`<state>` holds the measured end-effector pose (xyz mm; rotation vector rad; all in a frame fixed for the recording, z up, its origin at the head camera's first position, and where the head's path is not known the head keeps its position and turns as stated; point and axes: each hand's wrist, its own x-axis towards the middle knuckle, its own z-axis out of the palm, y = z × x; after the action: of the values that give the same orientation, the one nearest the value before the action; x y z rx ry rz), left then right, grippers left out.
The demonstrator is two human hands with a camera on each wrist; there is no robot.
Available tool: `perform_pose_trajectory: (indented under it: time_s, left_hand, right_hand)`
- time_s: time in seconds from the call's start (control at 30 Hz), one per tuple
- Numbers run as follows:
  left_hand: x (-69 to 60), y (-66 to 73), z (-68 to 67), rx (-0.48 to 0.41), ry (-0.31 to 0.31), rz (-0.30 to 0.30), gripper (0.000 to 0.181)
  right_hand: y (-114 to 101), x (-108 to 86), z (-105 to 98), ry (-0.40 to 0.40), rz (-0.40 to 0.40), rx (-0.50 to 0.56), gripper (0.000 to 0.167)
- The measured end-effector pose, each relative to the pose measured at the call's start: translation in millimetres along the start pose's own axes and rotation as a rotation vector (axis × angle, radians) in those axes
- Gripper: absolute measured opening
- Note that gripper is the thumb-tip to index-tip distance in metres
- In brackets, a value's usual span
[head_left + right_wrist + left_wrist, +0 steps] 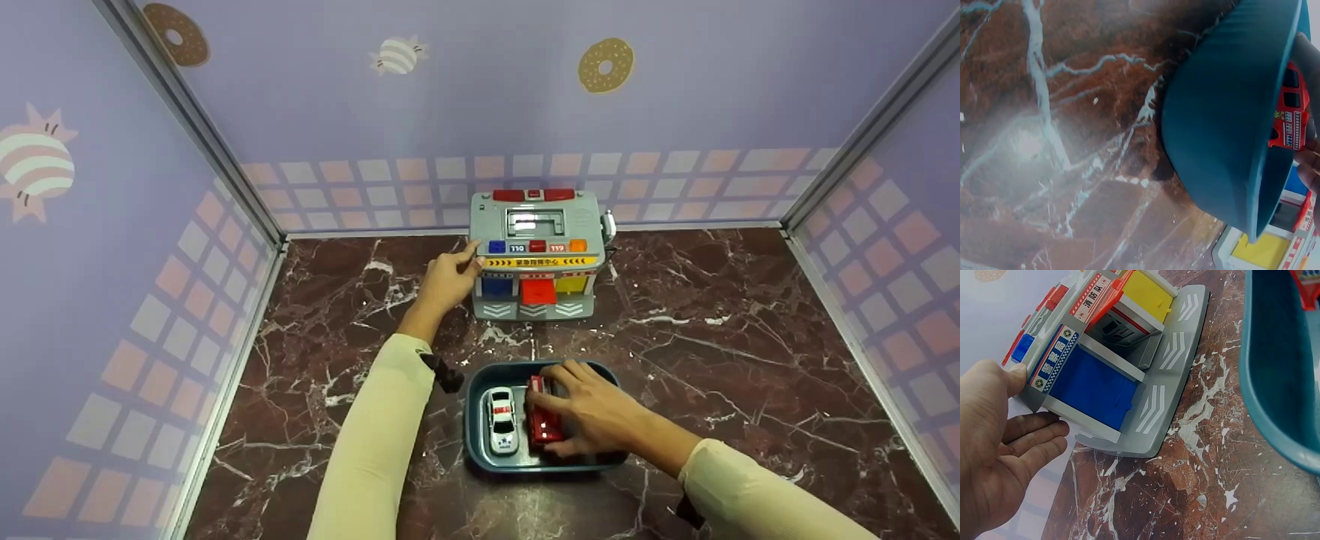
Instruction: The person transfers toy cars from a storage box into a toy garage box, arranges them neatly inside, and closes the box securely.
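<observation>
In the head view my left hand (448,283) touches the left side of the grey toy station (536,225); in the left wrist view its thumb rests on the front edge beside the blue door (1086,389), other fingers extended. The red middle door (538,291) is raised, the blue and yellow ones are down. My right hand (596,409) grips the red toy fire truck (546,421) inside the blue-green tray (474,427). A white toy police car (502,421) lies left of the truck. The right wrist view shows the truck's side (1291,115) between tray rim and fingers.
The tray stands in front of the station on a dark red marbled table (360,300). Behind the station is a lilac wall (487,97) with printed sweets and tiles, and side walls rise at left and right.
</observation>
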<state>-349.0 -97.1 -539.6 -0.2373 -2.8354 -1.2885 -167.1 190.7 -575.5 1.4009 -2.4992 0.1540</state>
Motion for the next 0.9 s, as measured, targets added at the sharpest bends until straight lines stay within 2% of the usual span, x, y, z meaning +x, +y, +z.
perform_pose_trajectory:
  time_s: [0.17, 0.4, 0.9]
  left_hand:
    - [-1.4, 1.0, -0.8, -0.006, -0.007, -0.011, 0.05]
    - [-1.7, -0.5, -0.5, -0.015, -0.009, 0.011, 0.05]
    - [0.4, -1.1, 1.1, -0.017, 0.003, 0.005, 0.049]
  right_hand:
    - [5.0, -0.3, -8.8, -0.024, 0.017, 0.001, 0.084]
    - [11.9, 2.2, -17.9, -0.022, 0.037, 0.006, 0.083]
    - [33.8, 8.2, -35.2, 0.053, 0.038, -0.012, 0.079]
